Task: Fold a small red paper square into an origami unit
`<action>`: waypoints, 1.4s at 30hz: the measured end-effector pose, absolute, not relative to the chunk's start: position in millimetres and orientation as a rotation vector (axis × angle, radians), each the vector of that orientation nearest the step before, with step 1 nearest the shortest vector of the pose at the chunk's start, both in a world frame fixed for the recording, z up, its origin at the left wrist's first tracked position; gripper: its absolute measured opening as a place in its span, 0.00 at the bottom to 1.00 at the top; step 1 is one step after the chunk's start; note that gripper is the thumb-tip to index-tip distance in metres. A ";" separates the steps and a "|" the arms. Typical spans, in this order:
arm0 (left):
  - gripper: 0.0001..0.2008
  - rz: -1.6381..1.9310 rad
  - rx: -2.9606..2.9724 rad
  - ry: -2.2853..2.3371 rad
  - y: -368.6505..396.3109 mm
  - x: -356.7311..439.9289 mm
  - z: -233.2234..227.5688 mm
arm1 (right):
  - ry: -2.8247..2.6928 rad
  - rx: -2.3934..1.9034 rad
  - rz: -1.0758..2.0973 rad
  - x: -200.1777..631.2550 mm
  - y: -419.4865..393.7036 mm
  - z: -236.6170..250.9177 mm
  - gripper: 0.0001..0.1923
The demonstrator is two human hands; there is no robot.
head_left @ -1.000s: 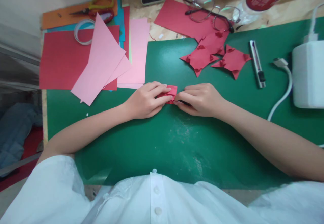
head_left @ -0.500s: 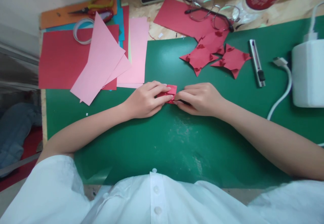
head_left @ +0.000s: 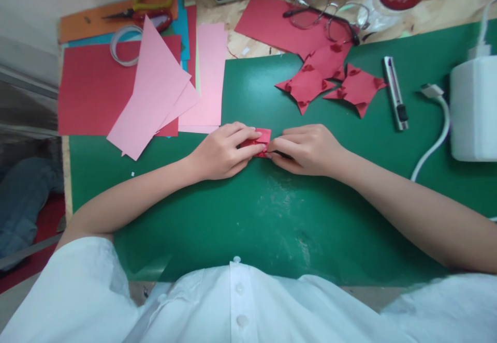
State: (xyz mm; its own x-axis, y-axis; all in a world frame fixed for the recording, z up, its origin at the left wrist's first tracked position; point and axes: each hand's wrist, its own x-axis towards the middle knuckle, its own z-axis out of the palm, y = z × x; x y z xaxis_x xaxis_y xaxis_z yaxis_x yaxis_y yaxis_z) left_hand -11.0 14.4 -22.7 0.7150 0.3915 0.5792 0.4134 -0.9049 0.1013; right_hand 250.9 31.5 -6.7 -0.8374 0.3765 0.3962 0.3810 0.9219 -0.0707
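Barely shifted since a second ago, the small folded red paper piece [head_left: 264, 134] lies on the flat green mat [head_left: 217, 219], held down under the bare left hand [head_left: 227, 151] and pinched at its edge by the bare right hand [head_left: 308, 149], below star-shaped red paper pieces [head_left: 306, 85]

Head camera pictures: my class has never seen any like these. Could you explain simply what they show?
There is no machine here, just a person's two bare hands. A camera worn on the head looks forward and down at them. The left hand has its fingers on a small folded red paper; the right hand has its fingertips at the paper's right edge. Around them on the green surface lie red paper stars, a cutter and pink sheets.
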 end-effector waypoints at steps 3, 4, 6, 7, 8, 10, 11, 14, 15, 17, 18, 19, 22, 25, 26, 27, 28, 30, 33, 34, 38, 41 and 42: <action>0.10 -0.963 -2.872 -0.669 14.3 -10.9 -22.5 | -2.650 -0.537 -0.027 250.1 31.2 -6.3 0.13; 0.10 -0.961 -2.872 -0.671 14.2 -10.9 -22.5 | -2.645 -0.534 -0.029 249.8 31.1 -6.3 0.13; 0.11 -0.955 -2.875 -0.680 14.2 -10.9 -22.6 | -2.643 -0.533 -0.032 249.4 30.8 -6.5 0.13; 0.11 -0.952 -2.876 -0.685 14.2 -11.0 -22.7 | -2.645 -0.536 -0.033 249.3 30.7 -6.6 0.13; 0.11 -0.949 -2.876 -0.690 14.3 -11.1 -22.8 | -2.650 -0.539 -0.032 249.3 30.7 -6.8 0.13; 0.11 -0.944 -2.871 -0.686 14.4 -11.2 -22.9 | -2.665 -0.553 -0.029 249.6 30.7 -6.9 0.13; 0.11 -0.941 -2.868 -0.683 14.4 -11.3 -23.0 | -2.674 -0.558 -0.027 249.9 30.7 -6.9 0.13; 0.11 -0.929 -2.868 -0.686 14.2 -11.6 -23.3 | -2.669 -0.554 -0.030 250.5 30.7 -6.6 0.13; 0.11 -0.924 -2.874 -0.693 14.1 -11.8 -23.5 | -2.666 -0.551 -0.029 250.6 30.7 -6.5 0.13; 0.11 -0.917 -2.888 -0.705 13.7 -12.2 -24.0 | -2.670 -0.554 -0.022 250.8 30.8 -6.4 0.13; 0.11 -0.912 -2.896 -0.711 13.6 -12.5 -24.3 | -2.674 -0.558 -0.019 250.9 30.9 -6.5 0.14; 0.12 -0.907 -2.902 -0.715 13.4 -12.8 -24.5 | -2.679 -0.560 -0.017 251.1 31.1 -6.8 0.14; 0.12 -0.889 -2.914 -0.726 13.3 -13.4 -25.1 | -2.696 -0.572 0.000 252.0 31.4 -7.9 0.14; 0.12 -0.879 -2.908 -0.729 13.4 -13.3 -25.1 | -2.733 -0.599 0.034 252.8 31.4 -9.0 0.15; 0.11 -0.883 -2.901 -0.724 13.5 -13.1 -24.9 | -2.732 -0.598 0.037 252.9 31.2 -9.2 0.15; 0.11 -0.890 -2.892 -0.718 13.5 -12.9 -24.7 | -2.723 -0.591 0.035 253.0 31.1 -9.3 0.15; 0.11 -0.894 -2.884 -0.714 13.6 -12.7 -24.4 | -2.710 -0.581 0.028 253.0 31.0 -9.4 0.15; 0.11 -0.890 -2.875 -0.712 13.6 -12.3 -23.9 | -2.693 -0.567 0.014 253.1 31.0 -9.5 0.15; 0.11 -0.879 -2.872 -0.713 13.4 -12.2 -23.6 | -2.711 -0.584 0.016 253.4 31.4 -9.9 0.15; 0.11 -0.874 -2.874 -0.716 13.4 -12.3 -23.8 | -2.722 -0.593 0.023 253.5 31.6 -10.0 0.15; 0.12 -0.856 -2.905 -0.734 13.2 -13.4 -24.9 | -2.741 -0.607 0.061 253.6 31.8 -9.7 0.15; 0.12 -0.869 -2.923 -0.730 13.2 -14.0 -25.2 | -2.704 -0.588 0.068 253.3 31.2 -8.4 0.14; 0.12 -0.861 -2.924 -0.734 13.2 -14.1 -25.1 | -2.704 -0.598 0.082 253.2 30.9 -8.0 0.14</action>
State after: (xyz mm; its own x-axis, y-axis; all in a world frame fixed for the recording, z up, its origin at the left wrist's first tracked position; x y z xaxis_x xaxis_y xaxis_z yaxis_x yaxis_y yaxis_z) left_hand -14.1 13.2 -25.1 0.7393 0.4352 0.5138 0.4385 -0.8903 0.1232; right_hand 253.2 30.9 -8.0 -0.8420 0.4177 0.3414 0.3962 0.9083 -0.1341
